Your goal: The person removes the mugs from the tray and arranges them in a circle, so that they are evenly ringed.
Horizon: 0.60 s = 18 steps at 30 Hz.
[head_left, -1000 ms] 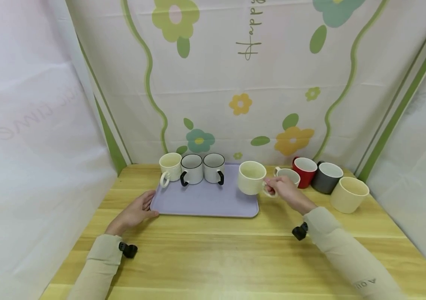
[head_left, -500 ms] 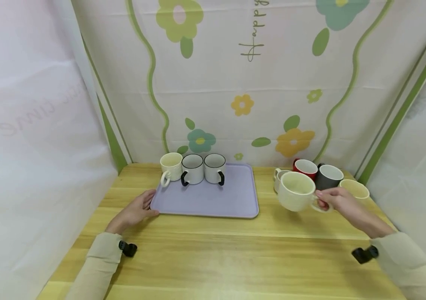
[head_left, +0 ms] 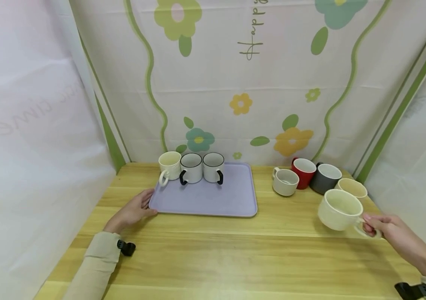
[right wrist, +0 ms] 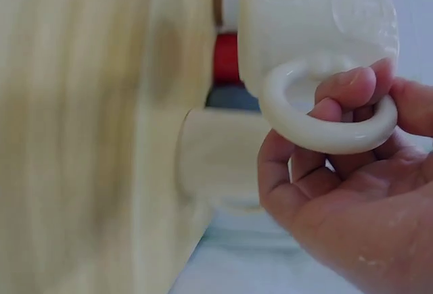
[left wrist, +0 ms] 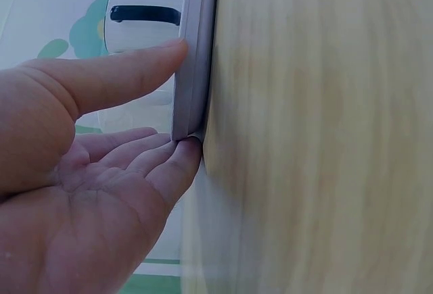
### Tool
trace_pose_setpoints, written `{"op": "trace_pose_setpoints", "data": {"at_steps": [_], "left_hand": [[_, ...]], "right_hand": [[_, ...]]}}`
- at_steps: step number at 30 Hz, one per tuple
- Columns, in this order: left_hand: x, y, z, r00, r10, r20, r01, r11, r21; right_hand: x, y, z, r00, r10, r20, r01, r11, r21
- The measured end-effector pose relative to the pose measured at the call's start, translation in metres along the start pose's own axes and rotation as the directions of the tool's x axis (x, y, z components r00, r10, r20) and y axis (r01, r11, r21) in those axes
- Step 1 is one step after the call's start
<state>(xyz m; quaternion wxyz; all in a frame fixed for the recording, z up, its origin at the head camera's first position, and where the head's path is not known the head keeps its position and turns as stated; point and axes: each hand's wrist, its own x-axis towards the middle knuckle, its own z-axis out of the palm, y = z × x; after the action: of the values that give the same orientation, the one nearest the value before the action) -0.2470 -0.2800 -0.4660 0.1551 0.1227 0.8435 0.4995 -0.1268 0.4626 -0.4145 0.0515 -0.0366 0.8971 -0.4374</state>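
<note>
My right hand (head_left: pixel 390 231) grips the handle of a cream mug (head_left: pixel 333 216), which hangs upright above the right part of the table. In the right wrist view, the fingers curl through the mug's ring handle (right wrist: pixel 331 138). At the left, my left hand (head_left: pixel 132 213) holds the front left corner of a lilac tray (head_left: pixel 231 200). The thumb (left wrist: pixel 128 81) lies against the tray's rim and the fingers touch its corner. Along the tray's back left stand a cream mug (head_left: pixel 170 164) and two white mugs with black handles, one (head_left: pixel 191 171) beside the other (head_left: pixel 213 171).
Several more mugs stand at the back right: a small off-white one (head_left: pixel 285 185), a red one (head_left: pixel 304 177), a dark grey one (head_left: pixel 324 181) and a pale yellow one (head_left: pixel 353 187). Flowered cloth (head_left: pixel 205 96) hangs behind the wooden table (head_left: pixel 213 254).
The right hand has carried the cream mug from above the tray's right side to the right and nearer me, past the back-right mugs. The left hand stays at the tray corner.
</note>
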Motion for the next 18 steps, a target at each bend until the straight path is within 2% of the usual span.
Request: {"op": "trace_pose_setpoints", "data": {"at_steps": [4, 9, 18], "left_hand": [[0.000, 0.001, 0.000, 1.000, -0.009, -0.002, 0.009, 1.000, -0.001], [0.000, 0.001, 0.001, 1.000, -0.016, -0.008, 0.016, 1.000, 0.007], [0.001, -0.001, 0.000, 1.000, -0.012, -0.007, 0.012, 1.000, -0.008]], "right_hand": [[-0.005, 0.019, -0.005, 0.999, 0.041, -0.027, -0.042, 0.999, -0.013], [-0.005, 0.040, -0.011, 0.998, 0.051, -0.040, -0.051, 0.999, -0.008], [0.000, 0.061, -0.017, 0.992, 0.114, -0.047, -0.114, 0.993, 0.009]]}}
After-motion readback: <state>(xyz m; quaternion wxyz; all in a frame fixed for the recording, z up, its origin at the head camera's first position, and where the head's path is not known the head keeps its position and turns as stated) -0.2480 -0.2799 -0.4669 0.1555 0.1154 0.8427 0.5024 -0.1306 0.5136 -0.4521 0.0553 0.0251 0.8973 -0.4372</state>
